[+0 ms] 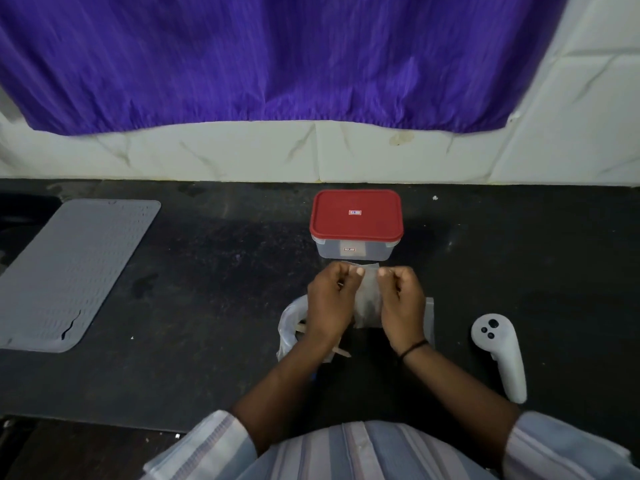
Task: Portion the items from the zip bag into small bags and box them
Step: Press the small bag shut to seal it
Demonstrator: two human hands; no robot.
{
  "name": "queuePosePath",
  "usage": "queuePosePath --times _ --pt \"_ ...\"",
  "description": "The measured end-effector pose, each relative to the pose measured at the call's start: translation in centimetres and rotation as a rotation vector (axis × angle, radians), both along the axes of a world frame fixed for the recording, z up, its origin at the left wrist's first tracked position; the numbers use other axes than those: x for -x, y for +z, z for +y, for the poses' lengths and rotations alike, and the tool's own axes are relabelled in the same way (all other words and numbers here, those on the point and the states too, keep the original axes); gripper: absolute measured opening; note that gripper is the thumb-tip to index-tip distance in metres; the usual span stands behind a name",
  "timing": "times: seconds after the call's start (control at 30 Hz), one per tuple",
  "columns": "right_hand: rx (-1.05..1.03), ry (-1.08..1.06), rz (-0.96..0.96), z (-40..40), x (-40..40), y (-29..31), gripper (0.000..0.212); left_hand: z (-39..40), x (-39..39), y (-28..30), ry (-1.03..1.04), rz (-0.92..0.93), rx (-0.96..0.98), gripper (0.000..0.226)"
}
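A small clear bag [370, 296] is held up between both hands, just in front of the box. My left hand [330, 303] pinches its top left edge and my right hand [401, 303] pinches its top right edge. Its contents cannot be made out. The clear plastic box [355, 249] with a red lid [356, 216] stands shut behind the hands. The larger zip bag [291, 323] lies under my left wrist, with pale wooden sticks [341, 352] poking out of it. More flat clear bags [428, 317] lie under my right hand.
A grey ribbed mat [76, 271] lies at the left on the black counter [207, 306]. A white hand controller [502, 355] lies at the right. A white tiled wall [381, 154] and a purple curtain [277, 57] close off the back.
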State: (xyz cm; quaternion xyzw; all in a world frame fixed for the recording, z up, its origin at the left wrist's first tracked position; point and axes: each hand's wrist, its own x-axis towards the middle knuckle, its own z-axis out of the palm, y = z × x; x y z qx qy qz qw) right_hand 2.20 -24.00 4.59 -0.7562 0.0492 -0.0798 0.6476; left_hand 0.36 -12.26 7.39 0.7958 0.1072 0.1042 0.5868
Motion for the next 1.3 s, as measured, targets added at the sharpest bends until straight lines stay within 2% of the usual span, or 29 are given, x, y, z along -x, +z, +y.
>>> queuePosePath --times 0.13,0.27,0.33,0.5,0.63,0.73,0.8,0.97,1.03,1.2,1.3 --pt "0.218 0.025 0.029 -1.5 -3.0 -2.0 0.02 0.3 -3.4 -1.5 -0.021 0.237 -0.142 0.032" --pt "0.475 0.094 0.084 -1.9 -4.7 -3.8 0.018 0.4 -5.7 -2.3 -0.073 0.347 -0.422 0.036" --pt "0.608 0.105 0.069 -2.0 -5.1 -4.2 0.019 0.4 -6.4 -2.7 -0.098 0.409 -0.486 0.03" --pt "0.821 0.157 0.096 -2.2 -5.5 -4.7 0.022 0.2 -7.3 -3.0 -0.138 0.492 -0.649 0.042" --pt "0.795 0.15 0.046 -2.4 -5.2 -4.5 0.018 0.0 -7.3 -3.2 -0.153 0.485 -0.699 0.041" --pt "0.714 0.088 -0.008 -3.5 -4.8 -3.7 0.015 0.0 -7.3 -3.0 -0.164 0.467 -0.686 0.043" --pt "0.735 0.068 0.001 -4.9 -4.3 -3.5 0.013 0.1 -7.2 -2.8 -0.162 0.447 -0.667 0.048" --pt "0.978 0.072 0.174 -9.1 -1.8 -4.4 0.043 0.2 -6.8 -2.5 -0.163 0.431 -0.607 0.053" --pt "1.04 0.094 0.222 -9.9 -1.0 -4.9 0.049 0.2 -6.8 -2.3 -0.168 0.441 -0.594 0.055" --pt "0.867 0.092 0.289 -10.2 -1.2 -5.1 0.046 0.3 -6.4 -2.0 -0.186 0.458 -0.604 0.057" --pt "0.837 0.103 0.313 -10.2 -1.9 -5.2 0.048 0.4 -6.2 -1.6 -0.186 0.452 -0.655 0.054"
